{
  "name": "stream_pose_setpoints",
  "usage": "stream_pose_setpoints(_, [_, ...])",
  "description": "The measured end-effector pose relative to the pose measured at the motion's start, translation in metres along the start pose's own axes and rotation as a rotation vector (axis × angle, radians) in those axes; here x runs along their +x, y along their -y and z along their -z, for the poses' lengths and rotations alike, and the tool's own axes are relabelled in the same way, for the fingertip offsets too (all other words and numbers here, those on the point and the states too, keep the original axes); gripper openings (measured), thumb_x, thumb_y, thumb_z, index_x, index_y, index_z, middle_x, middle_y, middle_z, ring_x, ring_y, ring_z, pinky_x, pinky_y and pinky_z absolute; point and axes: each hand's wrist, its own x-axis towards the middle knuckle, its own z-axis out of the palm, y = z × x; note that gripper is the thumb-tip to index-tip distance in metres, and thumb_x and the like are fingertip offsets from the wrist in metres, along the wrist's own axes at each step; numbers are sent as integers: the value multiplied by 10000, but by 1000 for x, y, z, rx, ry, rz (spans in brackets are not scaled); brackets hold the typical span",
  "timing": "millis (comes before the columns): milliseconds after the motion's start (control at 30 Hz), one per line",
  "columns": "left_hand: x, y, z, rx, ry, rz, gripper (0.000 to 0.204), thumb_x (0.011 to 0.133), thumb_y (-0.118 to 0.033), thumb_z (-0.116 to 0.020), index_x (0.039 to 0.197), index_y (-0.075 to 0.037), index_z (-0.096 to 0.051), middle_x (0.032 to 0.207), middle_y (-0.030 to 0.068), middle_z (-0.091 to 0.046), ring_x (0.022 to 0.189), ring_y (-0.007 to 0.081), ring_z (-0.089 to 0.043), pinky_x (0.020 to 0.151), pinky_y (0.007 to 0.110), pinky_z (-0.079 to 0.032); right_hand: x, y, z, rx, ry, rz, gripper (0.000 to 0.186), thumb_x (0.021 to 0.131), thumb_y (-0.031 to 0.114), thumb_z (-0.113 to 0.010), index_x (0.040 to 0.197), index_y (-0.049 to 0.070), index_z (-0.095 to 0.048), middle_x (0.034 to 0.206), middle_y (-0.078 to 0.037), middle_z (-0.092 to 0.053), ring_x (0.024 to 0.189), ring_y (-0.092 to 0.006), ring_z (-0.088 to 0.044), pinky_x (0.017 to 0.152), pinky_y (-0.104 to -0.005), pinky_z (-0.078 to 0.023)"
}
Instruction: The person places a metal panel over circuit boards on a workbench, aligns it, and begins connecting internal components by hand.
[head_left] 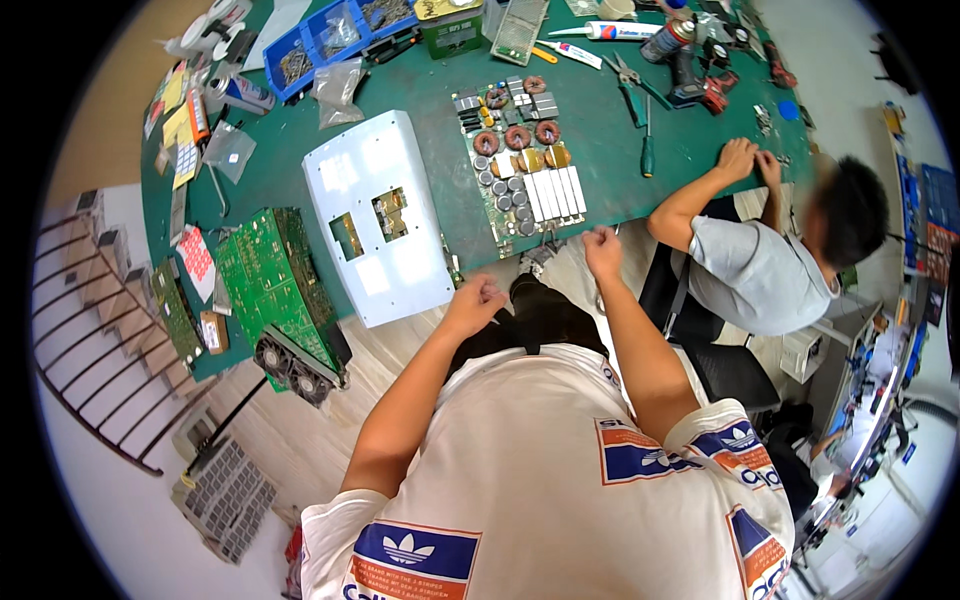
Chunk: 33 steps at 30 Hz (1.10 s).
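At the front edge of the green worktable [455, 85], my left hand [477, 303] hovers beside the lower right corner of a white panel [370, 285] with two cutouts. Its fingers are curled together; whatever they hold, if anything, is too small to make out. Further right, my right hand [603, 254] is by the table edge, just below a populated circuit board [512, 165] with copper coils, capacitors and white blocks. Those fingers are also bent inward, and their grip is hidden. Neither hand touches the panel or the board visibly.
A green board assembly with fans [265, 270] stands at the left edge. Blue bins [300, 60] of small parts line the back. Pliers [632, 90] and a screwdriver [648, 150] lie right of the board. A seated person [760, 260] works at the right.
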Motion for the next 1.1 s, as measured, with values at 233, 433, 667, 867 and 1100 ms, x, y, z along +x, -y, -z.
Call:
stream_pose_setpoints(233, [53,-1,-65,151,-436,35,796,830,-354,-773,1420,53,-428,1164,234,-613,1027,326,-626,913,413,-503,51,38,7,-158,248,208,678,804,382,-762,1263,-85,-584,1170,-252,-672,1046,-339,-673,923,-415,-523])
stream_pose_setpoints(433, [71,-9,-77,159,-624,-8,603,786,-291,-795,1276,-26,-564,1084,187,-555,991,339,-567,882,424,-475,49,53,-2,-390,227,397,778,719,478,-840,1204,-81,-598,1102,-245,-678,1056,-376,-649,931,-441,-514])
stream_pose_setpoints(667, [82,-7,-85,238,-783,-62,418,767,-224,-797,1093,-59,-594,1040,200,-572,1047,396,-538,924,451,-438,30,73,-20,-449,96,362,1083,629,560,-878,1340,-131,-445,1186,-303,-580,1087,-455,-580,941,-496,-486])
stream_pose_setpoints(867, [83,2,-95,266,-865,-97,340,777,-240,-813,990,-50,-627,938,166,-588,894,339,-585,816,426,-482,33,64,-15,-454,105,388,1010,621,553,-876,1292,-86,-472,1169,-270,-570,1086,-441,-551,949,-507,-465])
stream_pose_setpoints(1100, [51,16,-110,190,-779,-79,260,769,-208,-815,908,-43,-670,818,118,-581,756,257,-589,707,382,-500,21,31,2,-355,171,480,984,679,539,-853,1331,-93,-476,1205,-289,-595,1145,-421,-562,989,-489,-451])
